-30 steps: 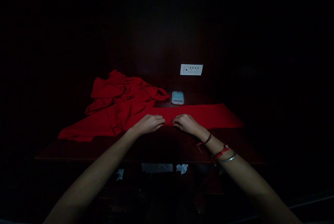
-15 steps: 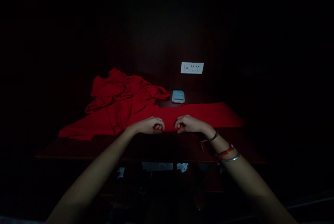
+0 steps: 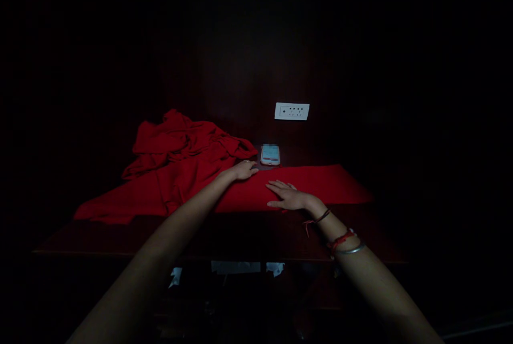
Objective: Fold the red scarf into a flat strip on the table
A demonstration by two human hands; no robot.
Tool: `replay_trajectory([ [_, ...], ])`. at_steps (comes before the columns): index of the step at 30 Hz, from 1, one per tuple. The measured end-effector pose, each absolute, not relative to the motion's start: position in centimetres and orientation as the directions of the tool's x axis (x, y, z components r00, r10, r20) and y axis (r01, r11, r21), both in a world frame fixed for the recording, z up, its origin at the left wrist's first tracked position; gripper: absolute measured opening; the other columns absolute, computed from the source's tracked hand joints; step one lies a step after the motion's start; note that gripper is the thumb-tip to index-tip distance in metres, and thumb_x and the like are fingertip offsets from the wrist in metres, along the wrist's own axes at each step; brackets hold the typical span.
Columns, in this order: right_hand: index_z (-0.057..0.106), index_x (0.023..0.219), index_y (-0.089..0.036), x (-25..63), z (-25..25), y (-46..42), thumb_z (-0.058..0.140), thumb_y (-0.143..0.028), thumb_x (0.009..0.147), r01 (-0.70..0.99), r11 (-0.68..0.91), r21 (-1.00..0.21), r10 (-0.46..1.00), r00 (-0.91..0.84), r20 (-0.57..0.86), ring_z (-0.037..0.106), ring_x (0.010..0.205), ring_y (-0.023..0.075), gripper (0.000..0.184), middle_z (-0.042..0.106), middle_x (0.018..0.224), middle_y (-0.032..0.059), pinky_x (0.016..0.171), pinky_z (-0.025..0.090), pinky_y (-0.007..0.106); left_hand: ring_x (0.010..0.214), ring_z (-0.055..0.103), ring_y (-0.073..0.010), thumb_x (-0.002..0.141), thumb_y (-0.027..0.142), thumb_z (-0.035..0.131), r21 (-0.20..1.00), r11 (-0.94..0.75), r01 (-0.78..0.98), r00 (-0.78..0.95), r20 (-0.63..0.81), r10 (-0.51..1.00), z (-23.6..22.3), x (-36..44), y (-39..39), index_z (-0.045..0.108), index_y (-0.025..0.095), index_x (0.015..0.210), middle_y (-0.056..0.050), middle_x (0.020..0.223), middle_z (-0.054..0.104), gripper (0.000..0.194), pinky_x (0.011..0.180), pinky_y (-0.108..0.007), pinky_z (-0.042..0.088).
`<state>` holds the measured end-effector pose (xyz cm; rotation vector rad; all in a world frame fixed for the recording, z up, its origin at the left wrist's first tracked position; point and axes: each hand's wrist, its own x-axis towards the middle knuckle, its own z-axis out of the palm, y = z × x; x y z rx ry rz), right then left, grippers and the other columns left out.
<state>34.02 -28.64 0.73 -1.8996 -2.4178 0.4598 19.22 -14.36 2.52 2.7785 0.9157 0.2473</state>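
A long red cloth lies across the dark table, flat on the right and bunched into a loose heap on the left. My left hand rests on the cloth's far edge with its fingers stretched out, close to a lit phone. Over the near part of the flat section, my right hand lies with its fingers spread and palm down. Neither hand grips anything. Bracelets and a silver bangle circle my right wrist and forearm.
The phone lies at the back of the table, below a white wall socket. The table's front edge runs across in front of me. Pale scraps show beneath it. Everything around is very dark.
Both hands were curled at the cloth's near edge and have let go. My left hand has moved forward to the far edge; my right has flattened out on the cloth. The view has shifted slightly.
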Motion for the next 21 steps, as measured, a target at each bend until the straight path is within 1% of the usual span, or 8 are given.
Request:
replay_trajectory([
  [2,0.019,0.134,-0.015,34.1,0.8,-28.7,0.038,-0.059,0.074,0.943,0.207,-0.262,0.953,-0.254,-0.164,0.007,0.127,0.0267,0.076,0.013,0.139,0.0122,0.100,0.009,0.047,0.100,0.049,-0.0197,0.076,0.025,0.047,0.269,-0.756,0.596,0.780,0.027,0.625,2.3,20.3,-12.9,0.052,0.012,0.106,-0.010,0.110,0.055,0.033,0.083,-0.026,0.036],
  [5,0.020,0.133,-0.014,34.1,1.1,-28.8,0.041,-0.060,0.073,0.941,0.210,-0.267,0.955,-0.256,-0.152,0.008,0.127,0.0266,0.079,0.016,0.138,0.0135,0.101,0.008,0.046,0.087,0.055,-0.0160,0.072,0.020,0.050,0.297,-0.742,0.601,0.782,-0.027,0.623,2.4,21.2,-11.4,0.056,0.013,0.101,-0.005,0.097,0.062,0.031,0.073,-0.020,0.040],
  [8,0.025,0.132,-0.013,33.9,1.3,-28.8,0.047,-0.059,0.069,0.927,0.272,-0.257,0.946,-0.306,-0.106,0.013,0.126,0.0267,0.080,0.020,0.137,0.0150,0.101,0.011,0.044,0.078,0.056,-0.0135,0.072,0.021,0.050,0.321,-0.734,0.598,0.792,-0.093,0.604,3.0,21.6,-10.7,0.060,0.014,0.096,-0.003,0.088,0.064,0.027,0.065,-0.017,0.039],
  [11,0.030,0.130,-0.013,33.8,1.5,-28.8,0.053,-0.058,0.065,0.911,0.330,-0.248,0.930,-0.359,-0.079,0.019,0.124,0.0272,0.081,0.023,0.136,0.0158,0.100,0.016,0.041,0.074,0.055,-0.0120,0.069,0.025,0.054,0.342,-0.734,0.586,0.805,-0.144,0.576,3.7,22.2,-10.7,0.062,0.015,0.093,-0.001,0.085,0.064,0.026,0.064,-0.016,0.039],
  [14,0.033,0.128,-0.013,33.8,1.4,-28.7,0.054,-0.056,0.066,0.914,0.317,-0.252,0.931,-0.351,-0.103,0.023,0.123,0.0276,0.079,0.025,0.135,0.0164,0.099,0.020,0.039,0.071,0.054,-0.0113,0.060,0.020,0.062,0.347,-0.733,0.584,0.808,-0.165,0.566,3.9,23.1,-10.7,0.063,0.017,0.090,0.002,0.079,0.064,0.030,0.063,-0.016,0.038],
  [18,0.034,0.128,-0.015,34.0,1.2,-28.6,0.054,-0.056,0.066,0.909,0.311,-0.278,0.931,-0.351,-0.105,0.024,0.122,0.0275,0.077,0.026,0.135,0.0150,0.098,0.023,0.036,0.066,0.052,-0.0108,0.056,0.018,0.064,0.351,-0.723,0.596,0.799,-0.170,0.576,3.6,24.0,-10.7,0.064,0.018,0.086,0.004,0.069,0.062,0.030,0.059,-0.016,0.038],
  [21,0.035,0.128,-0.017,34.0,1.2,-28.6,0.054,-0.055,0.066,0.913,0.309,-0.265,0.932,-0.346,-0.106,0.026,0.121,0.0272,0.075,0.028,0.134,0.0133,0.097,0.026,0.036,0.063,0.051,-0.0101,0.054,0.016,0.065,0.364,-0.705,0.608,0.788,-0.172,0.591,3.3,24.1,-10.6,0.063,0.018,0.084,0.006,0.065,0.060,0.030,0.058,-0.016,0.038],
])
